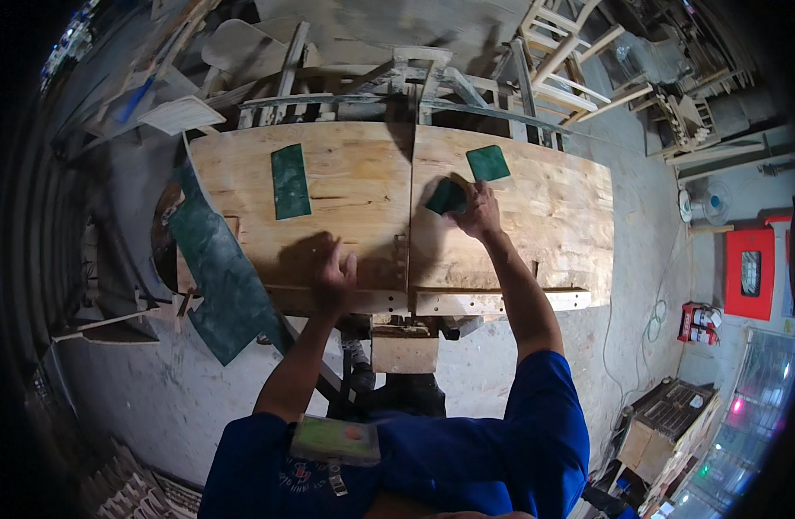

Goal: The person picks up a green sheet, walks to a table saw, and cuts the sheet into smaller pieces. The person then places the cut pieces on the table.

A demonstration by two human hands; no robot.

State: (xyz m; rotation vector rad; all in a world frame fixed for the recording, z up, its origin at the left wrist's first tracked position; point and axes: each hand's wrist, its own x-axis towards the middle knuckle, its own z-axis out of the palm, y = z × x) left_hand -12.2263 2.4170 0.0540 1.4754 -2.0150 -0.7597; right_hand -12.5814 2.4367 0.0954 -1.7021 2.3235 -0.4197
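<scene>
Two pale wooden panels (354,173) lie side by side in front of me, with a narrow seam between them. My right hand (480,212) is on the right panel, its thumb and fingers closed on a small dark green piece of sandpaper (445,197). Just beyond it lies another green square (487,163). Over the near part of the left panel is my left hand (333,275), holding nothing, its index finger and thumb apart. A green strip (291,182) rests farther up that panel. One large dusty green sheet (224,268) hangs across the left edge.
A wooden rail with holes (501,301) runs along the panels' near edge. Wooden frames (432,82) stand behind the panels, with a ladder-like chair frame (570,60) at far right. A red wall cabinet (750,274), fire extinguishers (700,324) and a wooden crate (666,428) are at right.
</scene>
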